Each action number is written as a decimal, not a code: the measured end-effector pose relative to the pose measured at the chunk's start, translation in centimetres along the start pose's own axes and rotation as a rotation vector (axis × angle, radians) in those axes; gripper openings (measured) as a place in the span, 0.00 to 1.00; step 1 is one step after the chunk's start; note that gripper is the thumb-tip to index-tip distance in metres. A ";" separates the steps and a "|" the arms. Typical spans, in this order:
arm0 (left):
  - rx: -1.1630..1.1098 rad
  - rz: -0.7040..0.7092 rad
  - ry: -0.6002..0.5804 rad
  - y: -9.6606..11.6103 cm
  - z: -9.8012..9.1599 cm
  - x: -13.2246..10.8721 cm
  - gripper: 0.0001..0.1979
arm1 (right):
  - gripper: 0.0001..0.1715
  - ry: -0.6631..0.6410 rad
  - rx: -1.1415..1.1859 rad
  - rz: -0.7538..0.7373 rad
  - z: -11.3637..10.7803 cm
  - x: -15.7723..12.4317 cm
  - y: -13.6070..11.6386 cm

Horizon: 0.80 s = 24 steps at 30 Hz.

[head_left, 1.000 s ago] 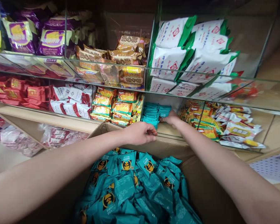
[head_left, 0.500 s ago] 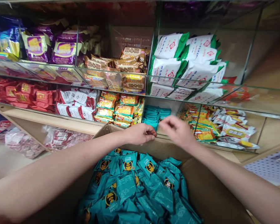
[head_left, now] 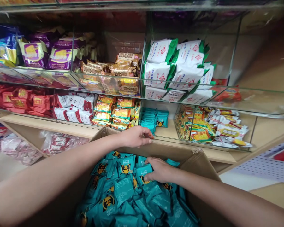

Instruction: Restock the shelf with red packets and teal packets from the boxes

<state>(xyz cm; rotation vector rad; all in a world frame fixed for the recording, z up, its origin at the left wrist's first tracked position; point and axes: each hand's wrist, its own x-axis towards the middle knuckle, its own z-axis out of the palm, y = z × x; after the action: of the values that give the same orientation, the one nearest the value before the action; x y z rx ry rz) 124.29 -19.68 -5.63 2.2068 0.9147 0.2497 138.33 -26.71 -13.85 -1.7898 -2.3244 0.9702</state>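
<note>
A large cardboard box point(head_left: 177, 154) in front of me holds a heap of teal snack packets point(head_left: 124, 189) printed with a round yellow and black emblem. My right hand point(head_left: 159, 170) reaches into the heap, its thumb and fingers around one teal packet point(head_left: 142, 171) near the top. My left hand point(head_left: 138, 136) hovers at the box's far rim, fingers loosely bent and thumb apart, with nothing visible in it. Just beyond it, a shelf compartment holds a small stack of teal packets point(head_left: 149, 119), one standing upright with its emblem facing out.
Glass dividers split the shelves. Orange and green packets point(head_left: 121, 113) lie left of the teal stack, more packets point(head_left: 198, 126) to the right. White and green bags point(head_left: 159, 75) sit above. Red packets point(head_left: 39, 101) are at far left, and a plastic-wrapped bundle point(head_left: 61, 142) lies below.
My right hand has moved down from the shelf compartment into the box and taken hold of a teal packet. A teal packet at the compartment's right is now uncovered. My left hand has barely moved.
</note>
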 end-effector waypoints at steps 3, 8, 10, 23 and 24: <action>-0.154 -0.026 -0.012 0.1 -0.2 -0.1 0.13 | 0.18 0.069 0.021 -0.152 -2.2 -1.2 -0.1; -0.145 0.113 0.022 0.9 -0.4 -0.7 0.19 | 0.18 0.205 0.605 -0.148 -5.8 -2.5 0.4; -0.139 0.131 0.066 1.0 0.0 -0.7 0.18 | 0.20 0.277 0.735 -0.111 -6.3 -2.5 0.7; -0.264 -0.074 0.368 1.2 2.2 -0.1 0.15 | 0.25 0.295 1.130 -0.157 -6.0 -2.1 0.8; -0.192 -0.058 0.385 1.3 2.2 -0.1 0.15 | 0.26 0.255 1.122 -0.154 -5.9 -2.1 0.8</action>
<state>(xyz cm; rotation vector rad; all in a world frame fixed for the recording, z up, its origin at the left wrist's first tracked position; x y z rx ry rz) 125.85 -21.59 -6.36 1.9842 1.1069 0.7229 142.13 -25.88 -8.83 -1.1262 -1.2446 1.4625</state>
